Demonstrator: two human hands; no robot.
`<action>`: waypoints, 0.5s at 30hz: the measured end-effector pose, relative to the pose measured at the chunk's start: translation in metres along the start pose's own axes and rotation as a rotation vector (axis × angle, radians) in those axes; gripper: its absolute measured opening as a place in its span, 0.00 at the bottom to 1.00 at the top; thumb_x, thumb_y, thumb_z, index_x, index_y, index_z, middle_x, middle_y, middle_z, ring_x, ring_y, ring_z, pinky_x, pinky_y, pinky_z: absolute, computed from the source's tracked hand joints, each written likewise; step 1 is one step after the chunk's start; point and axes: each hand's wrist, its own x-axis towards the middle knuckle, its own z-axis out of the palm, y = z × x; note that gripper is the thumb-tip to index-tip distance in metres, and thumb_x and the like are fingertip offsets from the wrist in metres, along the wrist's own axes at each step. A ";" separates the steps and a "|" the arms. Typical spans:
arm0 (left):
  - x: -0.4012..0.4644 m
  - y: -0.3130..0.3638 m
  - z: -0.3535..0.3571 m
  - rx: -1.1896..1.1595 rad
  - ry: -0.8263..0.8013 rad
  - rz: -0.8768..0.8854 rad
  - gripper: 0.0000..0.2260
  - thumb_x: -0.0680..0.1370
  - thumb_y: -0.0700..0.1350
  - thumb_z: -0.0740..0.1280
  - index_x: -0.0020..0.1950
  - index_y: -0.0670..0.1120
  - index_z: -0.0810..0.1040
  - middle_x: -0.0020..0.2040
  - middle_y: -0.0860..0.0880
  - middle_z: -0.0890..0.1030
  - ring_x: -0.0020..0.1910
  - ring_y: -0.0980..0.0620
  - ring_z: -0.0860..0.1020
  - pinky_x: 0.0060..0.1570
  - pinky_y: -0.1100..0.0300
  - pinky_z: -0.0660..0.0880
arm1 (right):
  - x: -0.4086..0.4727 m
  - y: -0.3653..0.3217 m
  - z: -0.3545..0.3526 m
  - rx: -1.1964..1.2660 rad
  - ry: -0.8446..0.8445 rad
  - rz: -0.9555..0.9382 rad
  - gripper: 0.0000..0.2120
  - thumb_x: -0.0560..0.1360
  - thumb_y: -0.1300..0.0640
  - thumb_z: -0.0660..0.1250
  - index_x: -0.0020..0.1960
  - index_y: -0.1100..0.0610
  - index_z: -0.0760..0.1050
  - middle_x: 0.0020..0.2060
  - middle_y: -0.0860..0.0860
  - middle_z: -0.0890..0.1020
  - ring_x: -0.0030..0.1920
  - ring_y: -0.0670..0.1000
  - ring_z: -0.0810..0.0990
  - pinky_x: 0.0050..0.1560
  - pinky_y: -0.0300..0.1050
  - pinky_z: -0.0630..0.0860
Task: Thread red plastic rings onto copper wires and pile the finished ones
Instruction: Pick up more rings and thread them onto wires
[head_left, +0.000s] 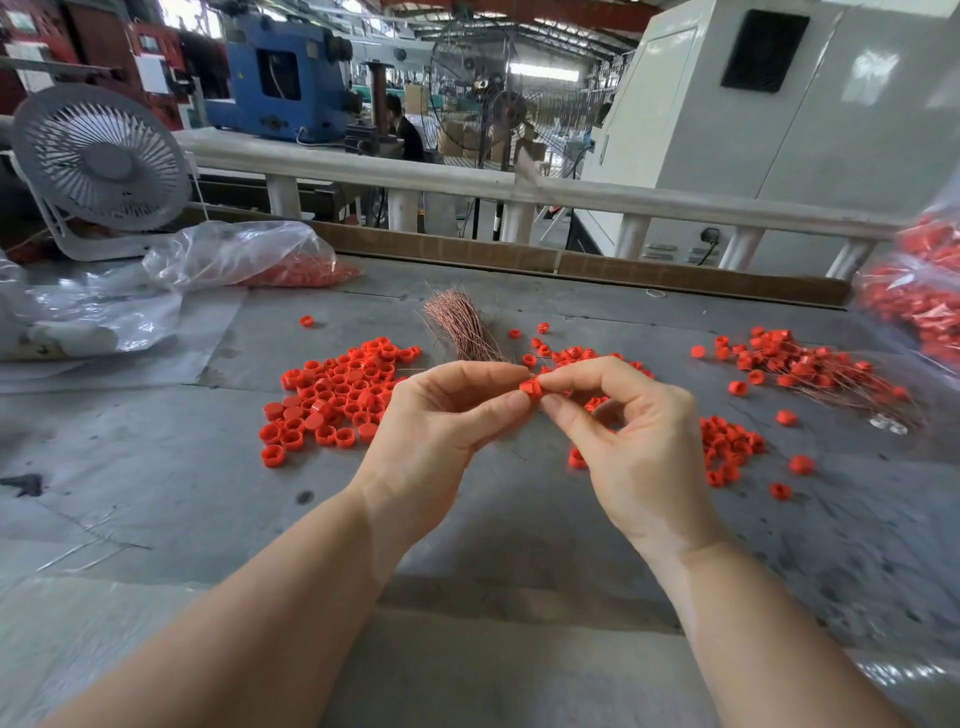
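Red ring (531, 388) pinched between left hand (441, 415) and right hand (623, 431) fingertips, above grey table (156, 467).

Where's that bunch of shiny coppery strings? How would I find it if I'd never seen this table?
Start at the grey table and find the two hands at its middle. Just beyond them, between two spreads of loose red rings, lies the bundle of copper wires. It is the only thin, pinkish-brown, brush-like bunch there; the wires far right are scattered and carry rings.
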 end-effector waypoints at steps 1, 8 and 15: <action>0.000 0.000 0.000 0.005 0.004 -0.002 0.08 0.61 0.39 0.72 0.39 0.44 0.85 0.39 0.44 0.84 0.39 0.52 0.82 0.43 0.64 0.79 | 0.000 0.000 0.000 -0.004 -0.002 -0.005 0.12 0.70 0.64 0.72 0.41 0.46 0.80 0.34 0.39 0.81 0.30 0.41 0.76 0.30 0.43 0.73; 0.000 -0.001 0.001 0.036 0.048 0.005 0.09 0.61 0.37 0.71 0.40 0.40 0.83 0.38 0.43 0.84 0.36 0.52 0.82 0.41 0.64 0.79 | -0.001 0.000 0.001 -0.012 -0.047 -0.006 0.10 0.71 0.67 0.70 0.41 0.51 0.80 0.36 0.42 0.81 0.32 0.40 0.76 0.32 0.32 0.70; 0.000 -0.002 0.002 -0.063 0.080 -0.064 0.12 0.62 0.36 0.70 0.44 0.34 0.80 0.40 0.39 0.83 0.40 0.47 0.83 0.42 0.61 0.80 | -0.003 -0.002 0.004 -0.082 -0.085 -0.049 0.09 0.69 0.67 0.72 0.46 0.56 0.80 0.40 0.49 0.81 0.39 0.44 0.76 0.38 0.27 0.68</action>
